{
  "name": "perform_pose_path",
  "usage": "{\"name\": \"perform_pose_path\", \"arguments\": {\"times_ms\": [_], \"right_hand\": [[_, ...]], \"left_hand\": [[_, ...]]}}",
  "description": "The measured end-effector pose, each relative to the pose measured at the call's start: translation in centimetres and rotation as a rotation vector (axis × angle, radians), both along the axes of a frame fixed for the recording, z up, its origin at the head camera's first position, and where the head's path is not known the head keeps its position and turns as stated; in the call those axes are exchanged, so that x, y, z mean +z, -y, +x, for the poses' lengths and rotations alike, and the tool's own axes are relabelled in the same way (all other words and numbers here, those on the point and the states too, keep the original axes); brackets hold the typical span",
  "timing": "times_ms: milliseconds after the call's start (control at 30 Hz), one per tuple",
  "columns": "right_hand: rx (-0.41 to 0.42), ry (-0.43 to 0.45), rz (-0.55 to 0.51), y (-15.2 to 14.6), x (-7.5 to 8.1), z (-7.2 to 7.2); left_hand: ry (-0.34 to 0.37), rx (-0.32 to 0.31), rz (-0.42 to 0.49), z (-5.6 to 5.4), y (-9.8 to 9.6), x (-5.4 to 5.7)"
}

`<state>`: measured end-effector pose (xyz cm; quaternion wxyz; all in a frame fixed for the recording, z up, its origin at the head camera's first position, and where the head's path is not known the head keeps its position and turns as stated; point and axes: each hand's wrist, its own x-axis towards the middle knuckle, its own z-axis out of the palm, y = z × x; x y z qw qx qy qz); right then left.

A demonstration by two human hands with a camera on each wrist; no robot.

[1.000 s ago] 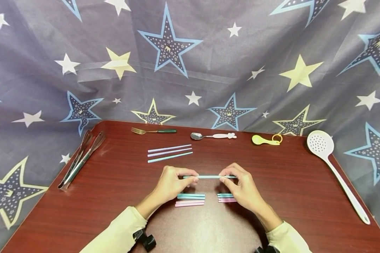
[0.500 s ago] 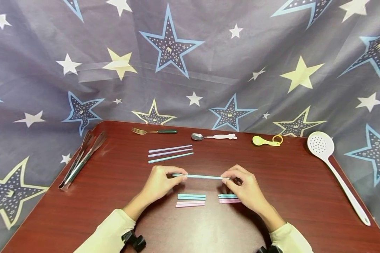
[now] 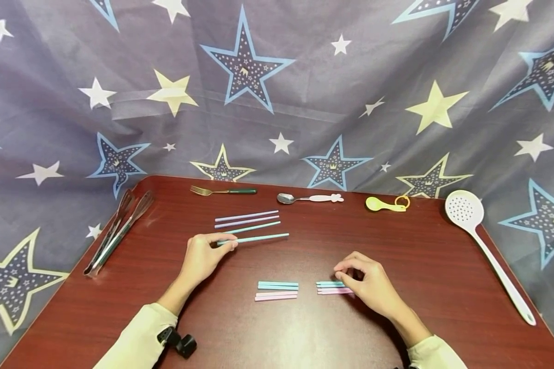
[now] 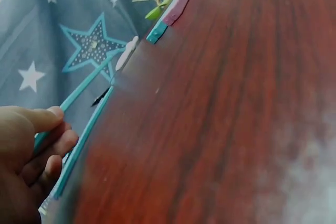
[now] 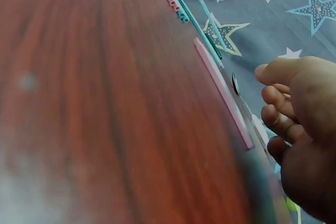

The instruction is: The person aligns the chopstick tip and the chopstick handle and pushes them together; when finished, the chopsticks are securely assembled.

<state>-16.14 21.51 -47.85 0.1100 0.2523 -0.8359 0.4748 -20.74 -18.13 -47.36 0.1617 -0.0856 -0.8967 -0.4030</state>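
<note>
Pinching the stick point(image 3: 263, 238) by its left end, the left hand point(image 3: 203, 254) in the head view holds it crosswise near the laid sticks point(image 3: 246, 222). Left wrist view: it points outward. Right wrist view: the right hand point(image 5: 310, 114), farther off, is loosely bent, empty.

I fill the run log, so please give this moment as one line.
left grip: pinches turquoise stick near one end | right grip: holds nothing, near turquoise and pink sticks
</note>
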Motion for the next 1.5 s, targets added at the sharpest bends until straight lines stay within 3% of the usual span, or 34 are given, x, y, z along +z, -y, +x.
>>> {"name": "perform_pose_path", "arguments": {"times_ms": [233,467,600,967,1500], "right_hand": [[-0.004,-0.021,0.101,-0.7,-1.3,0.1],[0.028,-0.063,0.193,-0.6,-1.7,0.1],[0.033,-0.058,0.198,-0.5,-1.5,0.1],[0.036,-0.031,0.197,-0.5,-1.1,0.2],[0.031,0.007,0.191,-0.6,-0.9,0.4]], "left_hand": [[-0.012,0.083,-0.031,-0.9,0.0,-1.4],[-0.142,0.071,-0.057,-1.1,0.1,-1.9],[-0.173,0.056,-0.072,-1.0,0.5,-2.1],[-0.085,0.036,-0.13,-1.2,0.7,-1.8],[-0.099,0.05,-0.108,-1.7,0.8,-1.9]]}}
